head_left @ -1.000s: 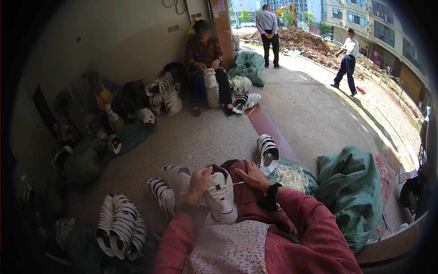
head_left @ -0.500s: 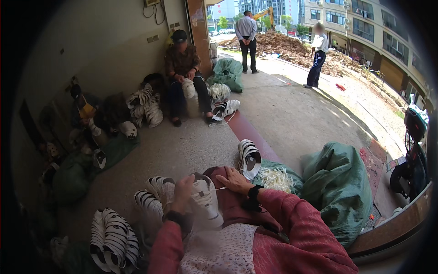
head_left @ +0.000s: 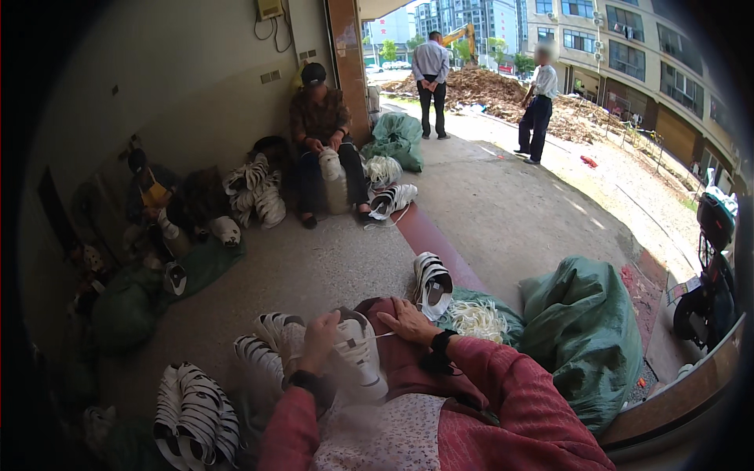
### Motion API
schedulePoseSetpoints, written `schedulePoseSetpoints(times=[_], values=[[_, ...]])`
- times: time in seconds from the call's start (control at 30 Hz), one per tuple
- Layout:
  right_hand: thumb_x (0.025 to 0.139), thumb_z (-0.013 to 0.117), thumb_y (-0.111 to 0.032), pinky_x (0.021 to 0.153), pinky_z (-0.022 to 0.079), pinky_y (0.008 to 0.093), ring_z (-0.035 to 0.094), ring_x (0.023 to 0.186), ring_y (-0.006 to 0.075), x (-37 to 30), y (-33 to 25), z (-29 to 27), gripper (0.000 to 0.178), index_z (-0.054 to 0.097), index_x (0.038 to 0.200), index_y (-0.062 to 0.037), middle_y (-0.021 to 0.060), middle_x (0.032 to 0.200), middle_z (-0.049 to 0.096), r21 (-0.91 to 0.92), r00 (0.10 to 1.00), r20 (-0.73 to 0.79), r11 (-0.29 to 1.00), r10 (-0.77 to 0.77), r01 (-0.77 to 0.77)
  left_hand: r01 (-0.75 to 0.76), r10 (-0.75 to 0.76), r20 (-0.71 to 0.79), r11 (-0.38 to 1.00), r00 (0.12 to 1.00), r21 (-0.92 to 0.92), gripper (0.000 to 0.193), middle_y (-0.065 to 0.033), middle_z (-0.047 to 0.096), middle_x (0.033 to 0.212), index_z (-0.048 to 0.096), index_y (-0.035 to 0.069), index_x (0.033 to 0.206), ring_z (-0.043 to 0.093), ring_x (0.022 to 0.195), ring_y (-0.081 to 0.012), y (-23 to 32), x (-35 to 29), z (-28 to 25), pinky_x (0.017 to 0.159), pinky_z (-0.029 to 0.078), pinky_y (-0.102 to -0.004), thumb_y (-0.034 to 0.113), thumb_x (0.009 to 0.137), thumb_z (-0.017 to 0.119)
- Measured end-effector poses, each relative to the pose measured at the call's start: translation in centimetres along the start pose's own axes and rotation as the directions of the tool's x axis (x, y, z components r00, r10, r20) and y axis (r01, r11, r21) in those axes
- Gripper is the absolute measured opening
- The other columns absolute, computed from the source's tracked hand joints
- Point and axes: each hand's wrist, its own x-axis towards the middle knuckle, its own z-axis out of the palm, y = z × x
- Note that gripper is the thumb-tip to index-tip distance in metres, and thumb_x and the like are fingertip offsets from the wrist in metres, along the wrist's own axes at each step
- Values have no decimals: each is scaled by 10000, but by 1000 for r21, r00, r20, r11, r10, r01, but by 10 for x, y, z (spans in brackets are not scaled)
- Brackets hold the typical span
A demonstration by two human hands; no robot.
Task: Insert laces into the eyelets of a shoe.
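A white shoe upper [head_left: 363, 363] stands on my lap, toe toward me, against the dark red trousers. My left hand [head_left: 318, 345] is closed at its left edge, near the lace holes; its fingertips are partly hidden. From the upper a white shoelace [head_left: 375, 337] stretches to the right, fairly taut. It runs to my right hand [head_left: 412, 323], which is closed on it near the thumb, back of the hand up over my knee. Several striped white shoe uppers [head_left: 263, 349] lie just left of my left hand. Another white upper [head_left: 433, 284] stands beyond my right hand.
A bundle of white laces [head_left: 477, 320] lies on green sacking beside a big green sack [head_left: 581, 337] at right. Nested uppers [head_left: 195, 416] stand lower left. A seated co-worker [head_left: 322, 133] handles a white upper ahead; another person [head_left: 149, 188] sits far left. A scooter [head_left: 707, 267] stands right.
The view has tilted up slightly, so the scene sits lower. The lace between the upper and my right hand now shows longer and straighter. The standing person at right has shifted stance.
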Motion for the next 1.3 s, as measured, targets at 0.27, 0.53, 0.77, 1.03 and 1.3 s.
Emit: schedulePoseSetpoints(times=[0.27, 0.53, 0.77, 1.03, 1.3], values=[[934, 452, -634, 1075, 382, 440, 458, 1283, 446, -2, 0, -3, 871, 305, 1465, 41, 323, 1358, 459, -8, 1000, -9, 1000, 10, -10, 41, -40, 10, 995, 999, -88, 433, -157, 654, 731, 672, -22, 889, 606, 707, -166, 3, 0, 3, 682, 473, -356, 401, 937, 592], [928, 462, -641, 1076, 381, 440, 466, 1278, 441, -1, -1, -3, 876, 306, 1465, 34, 317, 1363, 456, -27, 1000, -6, 999, 29, -29, 29, -28, 13, 996, 1000, -82, 363, 30, 653, 744, 698, -20, 871, 536, 703, -61, -7, 2, 3, 639, 449, -254, 317, 971, 608], [929, 470, -634, 1063, 387, 443, 481, 1252, 442, -1, -4, -4, 844, 334, 1441, 22, 314, 1334, 473, -24, 999, -26, 999, 23, -24, 61, -58, 38, 996, 998, -67, 441, -109, 669, 721, 694, -13, 923, 623, 717, -151, -10, 6, 1, 675, 480, -352, 416, 938, 592], [915, 444, -682, 1071, 377, 501, 447, 1298, 459, -1, -3, -3, 891, 326, 1466, 9, 292, 1404, 447, 9, 1000, -4, 1000, 13, -13, 28, -27, 1, 998, 1000, -48, 441, -152, 654, 721, 675, -11, 905, 612, 686, -180, -25, 9, 4, 664, 471, -368, 422, 932, 594], [932, 486, -619, 1075, 376, 437, 467, 1273, 442, -1, -2, -7, 865, 320, 1453, 52, 328, 1349, 463, 15, 1000, -8, 1000, 8, -7, 22, -21, 6, 995, 1000, -93, 347, 47, 621, 724, 675, -17, 833, 499, 707, -36, -19, 9, 6, 625, 436, -245, 291, 977, 607]])
